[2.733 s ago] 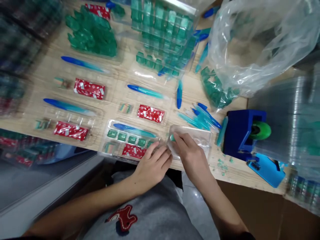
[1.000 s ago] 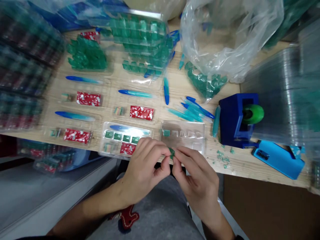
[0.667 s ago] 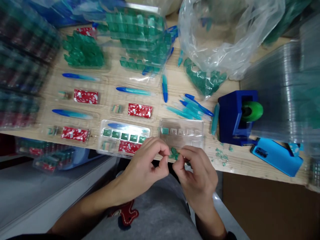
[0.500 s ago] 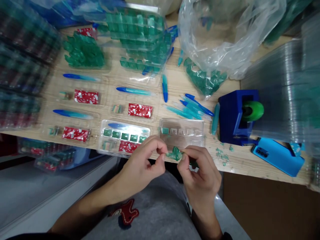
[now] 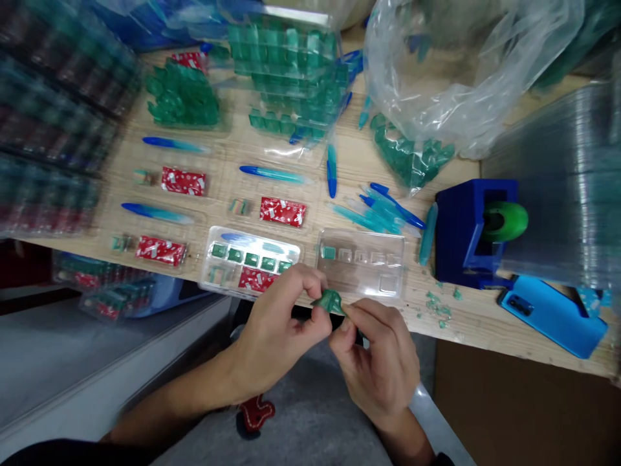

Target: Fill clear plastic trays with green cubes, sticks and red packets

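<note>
Between my hands, just off the table's front edge, is a small translucent green piece point(image 5: 330, 301). My left hand point(image 5: 286, 323) pinches its left side between thumb and forefinger. The fingertips of my right hand point(image 5: 376, 353) pinch its right end. Beyond my hands lies a clear tray point(image 5: 359, 278) with one green block point(image 5: 328, 253) in its upper left slot. To its left, a filled clear tray point(image 5: 208, 275) holds a row of green blocks, a blue pen and a red patterned packet point(image 5: 257, 279); my left hand partly covers its right end.
Loose pens point(image 5: 373, 213) lie beside a blue tape dispenser point(image 5: 458, 233). Green scraps point(image 5: 439, 307) and a blue phone point(image 5: 553, 317) are near the front edge. Plastic bags, green blocks and other filled trays lie farther back; stacked packs stand at the left.
The view has shifted, so the table items appear farther right. My hands are closer together, and the green piece between them is turned and more bunched near my left fingertips.
</note>
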`<state>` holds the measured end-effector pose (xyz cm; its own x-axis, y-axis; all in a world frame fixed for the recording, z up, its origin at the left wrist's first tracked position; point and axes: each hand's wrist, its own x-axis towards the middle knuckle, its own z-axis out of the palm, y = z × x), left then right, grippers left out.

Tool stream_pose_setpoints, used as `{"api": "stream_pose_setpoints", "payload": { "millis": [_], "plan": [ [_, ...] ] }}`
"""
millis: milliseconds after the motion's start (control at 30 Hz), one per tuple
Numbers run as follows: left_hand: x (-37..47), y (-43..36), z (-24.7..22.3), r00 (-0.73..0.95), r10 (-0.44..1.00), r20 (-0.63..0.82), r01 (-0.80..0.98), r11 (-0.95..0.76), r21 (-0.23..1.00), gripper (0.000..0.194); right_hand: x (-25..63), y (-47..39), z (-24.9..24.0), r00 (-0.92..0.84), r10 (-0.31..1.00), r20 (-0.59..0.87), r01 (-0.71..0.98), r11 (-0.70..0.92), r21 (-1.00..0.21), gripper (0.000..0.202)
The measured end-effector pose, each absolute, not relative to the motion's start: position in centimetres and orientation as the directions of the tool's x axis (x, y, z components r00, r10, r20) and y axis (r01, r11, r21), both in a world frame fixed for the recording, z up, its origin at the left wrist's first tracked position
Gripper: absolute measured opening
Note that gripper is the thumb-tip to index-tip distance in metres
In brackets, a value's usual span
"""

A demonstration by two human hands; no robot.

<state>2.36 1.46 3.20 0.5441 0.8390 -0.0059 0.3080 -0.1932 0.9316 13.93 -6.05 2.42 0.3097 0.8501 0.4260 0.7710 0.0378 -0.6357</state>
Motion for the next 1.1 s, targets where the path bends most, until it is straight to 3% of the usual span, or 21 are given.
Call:
{"api": "stream_pose_setpoints", "payload": {
  "millis": [100, 200, 300, 367, 500, 667, 800, 867, 1000, 1033, 1100],
  "plan": [
    [2.3, 1.2, 2.9, 0.5, 0.859, 0.111, 0.285, -0.284, 0.915, 0.027, 13.8, -6.1, 2.3, 0.335, 0.803, 0.493, 0.77, 0.068, -0.635, 0.02],
    [2.1, 1.2, 2.8, 0.506, 0.844, 0.179, 0.253, -0.343, 0.905, 0.031, 14.0, -6.3, 2.3, 0.336, 0.848, 0.409, 0.658, 0.099, -0.747, 0.024],
    [1.9, 1.3, 3.1, 0.542, 0.829, 0.135, 0.226, -0.298, 0.927, 0.026, 14.2, -6.5, 2.3, 0.331, 0.91, 0.248, 0.448, 0.08, -0.89, 0.032],
    [1.8, 1.3, 3.4, 0.567, 0.817, 0.106, 0.215, -0.271, 0.938, 0.022, 14.1, -6.4, 2.2, 0.359, 0.908, 0.215, 0.366, 0.074, -0.928, 0.036],
    [2.0, 1.4, 3.5, 0.596, 0.791, 0.139, 0.224, -0.33, 0.917, 0.017, 14.0, -6.1, 2.2, 0.427, 0.872, 0.24, 0.389, 0.063, -0.919, 0.038],
    [2.2, 1.7, 3.7, 0.636, 0.714, 0.291, 0.258, -0.553, 0.792, 0.016, 13.7, -5.8, 2.2, 0.387, 0.86, 0.332, 0.542, 0.079, -0.836, 0.036],
    [2.2, 1.8, 3.9, 0.612, 0.733, 0.298, 0.304, -0.565, 0.767, 0.015, 13.4, -5.9, 1.9, 0.41, 0.818, 0.403, 0.592, 0.097, -0.8, 0.043],
    [2.1, 1.8, 3.7, 0.613, 0.719, 0.328, 0.357, -0.622, 0.697, 0.011, 13.3, -6.3, 1.6, 0.384, 0.827, 0.411, 0.56, 0.145, -0.816, 0.045],
    [1.3, 1.7, 2.8, 0.702, 0.523, 0.483, 0.365, -0.847, 0.387, 0.011, 13.3, -7.4, 1.0, 0.388, 0.864, 0.319, 0.382, 0.164, -0.909, 0.042],
    [1.0, 1.6, 2.5, 0.722, 0.481, 0.497, 0.335, -0.872, 0.357, 0.011, 13.3, -7.7, 1.0, 0.383, 0.884, 0.268, 0.333, 0.138, -0.933, 0.041],
    [0.6, 1.4, 2.1, 0.735, 0.487, 0.472, 0.299, -0.857, 0.419, 0.013, 13.6, -8.2, 1.0, 0.342, 0.926, 0.158, 0.247, 0.074, -0.966, 0.037]
  ]
}}
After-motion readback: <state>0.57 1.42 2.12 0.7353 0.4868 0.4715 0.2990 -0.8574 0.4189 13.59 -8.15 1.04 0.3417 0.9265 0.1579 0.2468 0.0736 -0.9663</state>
